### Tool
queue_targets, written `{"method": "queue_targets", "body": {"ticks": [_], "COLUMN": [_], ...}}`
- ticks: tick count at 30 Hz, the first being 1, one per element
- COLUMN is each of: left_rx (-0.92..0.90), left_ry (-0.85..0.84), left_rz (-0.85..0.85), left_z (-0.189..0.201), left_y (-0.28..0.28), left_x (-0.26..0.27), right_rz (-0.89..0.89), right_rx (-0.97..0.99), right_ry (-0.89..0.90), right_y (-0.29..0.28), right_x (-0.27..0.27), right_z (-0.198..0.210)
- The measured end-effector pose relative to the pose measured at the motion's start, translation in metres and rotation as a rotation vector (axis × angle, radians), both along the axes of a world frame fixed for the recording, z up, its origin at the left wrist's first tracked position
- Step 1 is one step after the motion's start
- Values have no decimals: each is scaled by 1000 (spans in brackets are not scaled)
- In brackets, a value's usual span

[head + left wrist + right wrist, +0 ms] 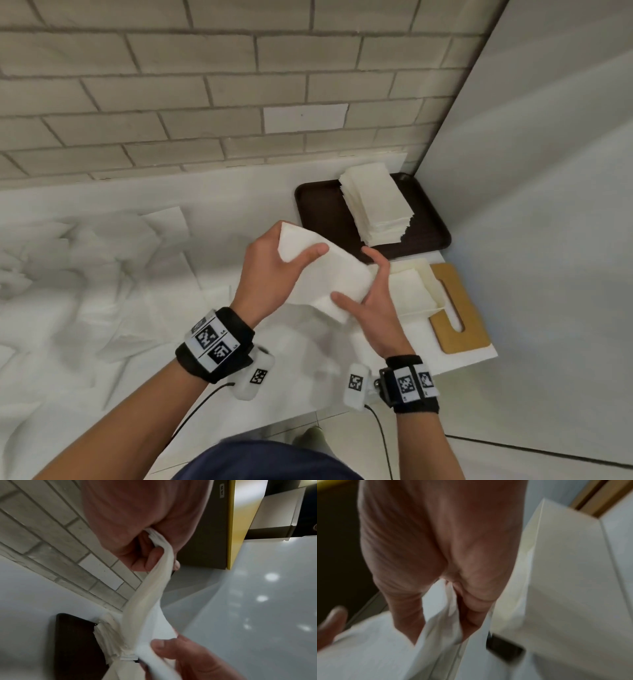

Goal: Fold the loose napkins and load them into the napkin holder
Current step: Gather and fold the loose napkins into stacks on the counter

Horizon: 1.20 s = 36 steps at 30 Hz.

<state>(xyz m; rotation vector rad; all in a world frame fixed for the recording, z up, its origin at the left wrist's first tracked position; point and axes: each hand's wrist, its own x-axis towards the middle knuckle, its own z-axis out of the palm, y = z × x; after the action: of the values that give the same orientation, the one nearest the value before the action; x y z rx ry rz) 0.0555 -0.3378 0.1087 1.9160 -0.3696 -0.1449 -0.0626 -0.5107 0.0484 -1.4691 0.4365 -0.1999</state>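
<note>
Held one white napkin (pixel 329 277) in air above counter (pixel 239 205), mid-fold. My left hand (pixel 270 270) pinched far edge, thumb on top; my right hand (pixel 373 305) pinched near end, fingers curled round it. Napkin holder (pixel 421 291) just right, some napkins already inside. Folded stack (pixel 376 205) sat on brown tray (pixel 318 205). Loose napkins (pixel 85 267) spread left, many unfolded; I judged task partway. No readable writing, only coded wrist-band markers (pixel 212 342).

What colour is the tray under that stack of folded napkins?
Dark brown tray; the head view shows it best.
</note>
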Motion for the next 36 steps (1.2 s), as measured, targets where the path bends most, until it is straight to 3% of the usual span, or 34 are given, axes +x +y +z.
{"method": "queue_targets", "body": {"ticks": [2, 4, 9, 13, 16, 18, 20, 24, 27, 30, 33, 36], "left_rx": [39, 112, 517, 751, 592, 434, 411, 694, 953, 1073, 1207, 1203], "left_ry": [-7, 11, -43, -184, -202, -177, -177, -148, -107, 27, 196, 294], "left_rz": [26, -12, -121, -176, -156, -82, -8, 26, -88, -162, -145, -105], "left_z": [-6, -23, -95, -121, -121, -118, -119, -130, -135, -140, -151, -160], "left_y": [-18, -41, -99, -127, -118, -89, -43, 73, 137, 174, 198, 211], "left_x": [-3, -7, -14, -28, -24, -11, 12, 70, 112, 143, 161, 173], "right_rz": [-73, -134, -89, 161, 100, -31, -106, 103, 296, 445, 587, 588], "right_rx": [15, -89, -981, -1388, -1401, -1439, -1399, -1114, -981, -905, -1074, -1153], "right_ry": [-11, -19, 233, 580, 628, 519, 339, 153, 181, 294, 391, 439], "right_y": [-32, -68, -142, -151, -135, -114, -82, 6, 70, 132, 182, 204], "right_x": [-12, -22, -23, -10, -2, 1, 7, 43, 84, 118, 130, 134], "right_z": [6, 7, -36, -66, -57, -41, -26, -13, -42, -71, -98, -120]}}
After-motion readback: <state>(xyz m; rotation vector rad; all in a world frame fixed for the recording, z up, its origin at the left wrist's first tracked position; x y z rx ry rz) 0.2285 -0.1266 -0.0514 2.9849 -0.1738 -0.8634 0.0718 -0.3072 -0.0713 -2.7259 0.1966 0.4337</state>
